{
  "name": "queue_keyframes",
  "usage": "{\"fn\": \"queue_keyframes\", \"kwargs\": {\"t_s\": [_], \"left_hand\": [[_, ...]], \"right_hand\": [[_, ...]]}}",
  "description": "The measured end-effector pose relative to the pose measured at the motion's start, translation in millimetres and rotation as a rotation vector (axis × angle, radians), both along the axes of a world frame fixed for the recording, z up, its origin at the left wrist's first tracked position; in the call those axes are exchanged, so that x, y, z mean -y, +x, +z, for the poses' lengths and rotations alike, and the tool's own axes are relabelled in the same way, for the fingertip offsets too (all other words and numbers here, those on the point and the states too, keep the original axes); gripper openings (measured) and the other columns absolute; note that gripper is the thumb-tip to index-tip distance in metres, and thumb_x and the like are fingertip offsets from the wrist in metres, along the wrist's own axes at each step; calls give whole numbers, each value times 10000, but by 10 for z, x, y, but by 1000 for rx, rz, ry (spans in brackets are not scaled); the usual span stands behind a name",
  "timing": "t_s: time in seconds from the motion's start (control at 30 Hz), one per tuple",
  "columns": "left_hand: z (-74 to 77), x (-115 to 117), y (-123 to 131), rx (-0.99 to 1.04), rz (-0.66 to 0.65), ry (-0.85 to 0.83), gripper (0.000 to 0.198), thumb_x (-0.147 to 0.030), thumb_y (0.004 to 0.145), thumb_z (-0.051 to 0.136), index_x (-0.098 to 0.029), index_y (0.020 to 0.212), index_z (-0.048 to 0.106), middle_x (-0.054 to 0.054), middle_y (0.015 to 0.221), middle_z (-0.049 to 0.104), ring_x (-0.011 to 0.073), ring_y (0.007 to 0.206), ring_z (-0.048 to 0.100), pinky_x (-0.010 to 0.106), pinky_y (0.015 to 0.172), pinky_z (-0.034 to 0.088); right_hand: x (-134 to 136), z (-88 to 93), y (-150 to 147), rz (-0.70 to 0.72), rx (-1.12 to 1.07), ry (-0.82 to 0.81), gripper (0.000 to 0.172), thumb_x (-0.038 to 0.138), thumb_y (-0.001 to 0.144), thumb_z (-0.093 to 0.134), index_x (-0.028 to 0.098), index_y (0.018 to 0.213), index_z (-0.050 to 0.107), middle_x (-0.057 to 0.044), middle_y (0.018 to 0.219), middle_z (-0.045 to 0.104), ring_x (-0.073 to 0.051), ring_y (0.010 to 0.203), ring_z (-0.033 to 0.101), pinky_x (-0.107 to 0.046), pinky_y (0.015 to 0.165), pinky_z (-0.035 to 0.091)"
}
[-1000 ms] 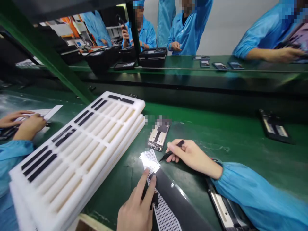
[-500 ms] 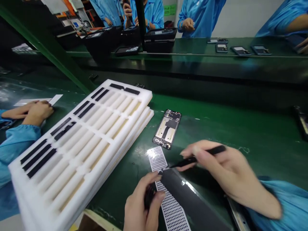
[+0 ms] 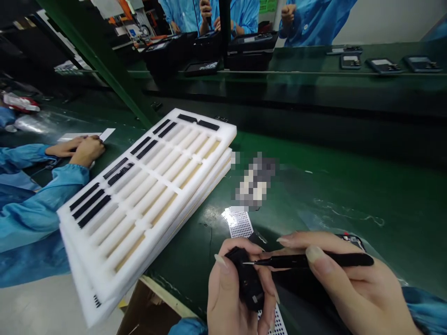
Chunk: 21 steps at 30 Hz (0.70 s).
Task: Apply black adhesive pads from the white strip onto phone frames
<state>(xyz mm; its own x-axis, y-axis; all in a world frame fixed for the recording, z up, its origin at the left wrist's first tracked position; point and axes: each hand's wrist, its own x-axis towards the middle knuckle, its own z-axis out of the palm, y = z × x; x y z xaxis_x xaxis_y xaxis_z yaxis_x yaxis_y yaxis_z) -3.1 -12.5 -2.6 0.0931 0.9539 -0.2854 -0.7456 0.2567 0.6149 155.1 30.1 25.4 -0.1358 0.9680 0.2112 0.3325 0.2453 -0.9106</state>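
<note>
My left hand [image 3: 226, 288] is closed around a small black part [image 3: 249, 284], held up near the front of the bench. Black tweezers [image 3: 286, 261] are pinched in my right hand [image 3: 349, 279], and their thin metal tip meets the upper face of the black part. Beneath my hands lies a white sheet with rows of small dots [image 3: 240, 223], partly covered by a dark strip [image 3: 296, 298]. Beyond the sheet rests a phone body [image 3: 256, 181], blurred into blocks in this view.
A stack of white foam trays [image 3: 146, 195] with black strips in some slots stands at left. Another person's hands [image 3: 84, 149] rest farther left. A green post [image 3: 101, 70] slants behind. Phone parts [image 3: 384, 65] sit on the raised shelf, with people in blue beyond.
My view has shifted left. The tweezers' tip has moved from the dark strip on the dotted sheet to the black part, which my left hand has lifted and turned upward.
</note>
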Motion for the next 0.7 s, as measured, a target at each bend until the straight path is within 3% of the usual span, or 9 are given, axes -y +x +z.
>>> {"fn": "queue_keyframes", "kwargs": {"t_s": [0.37, 0.57, 0.7], "left_hand": [[50, 16, -21, -75, -21, -37, 452, -629, 968, 447, -230, 1026, 653, 9, 684, 643, 36, 392, 427, 115, 361, 306], [92, 15, -32, -96, -48, -109, 264, -440, 929, 597, -205, 1033, 660, 17, 662, 617, 57, 443, 432, 144, 400, 316], [128, -9, 0, -176, 83, -110, 234, -399, 950, 545, -202, 1024, 648, 13, 657, 609, 59, 408, 411, 146, 368, 304]], "right_hand": [[45, -35, 38, 53, 88, 84, 243, 295, 1000, 556, 404, 1149, 714, 75, 1089, 787, -119, 945, 770, -99, 822, 587], [144, -77, -1, 85, 71, 137, 269, 264, 999, 553, 360, 1218, 675, 45, 1057, 802, -136, 935, 775, -123, 824, 594], [5, -59, 85, -11, -4, 110, 202, 345, 985, 582, 368, 1096, 749, 17, 994, 809, -197, 895, 784, -231, 774, 647]]}}
